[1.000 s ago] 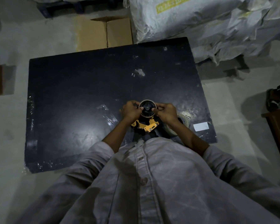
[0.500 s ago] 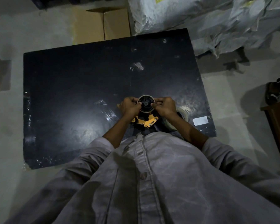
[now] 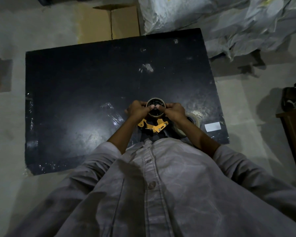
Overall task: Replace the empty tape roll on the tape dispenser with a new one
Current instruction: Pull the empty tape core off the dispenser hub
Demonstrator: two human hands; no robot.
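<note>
Since the earlier frame both thumbs have slid inward across the face of the empty tape roll (image 3: pixel 155 109) and now nearly meet over its dark hub; I see no other change. The roll sits on the spindle of the tape dispenser (image 3: pixel 153 125), whose yellow frame shows just below it, near the table's (image 3: pixel 75 91) front edge. My left hand (image 3: pixel 138 109) clamps the roll's left rim, and my right hand (image 3: pixel 175 111) clamps the right rim, each closed narrowly on the core. I judge the step to be working the spent core off the hub. Risk noted: with thumbs pressing on the hub while fingers pull, the core may bind or tilt; a sudden release could knock the dispenser off the near edge. The new tape roll (image 3: pixel 194 119) lies on the table just right of my right wrist, partly hidden. A white label (image 3: pixel 212 126) lies farther right.
</note>
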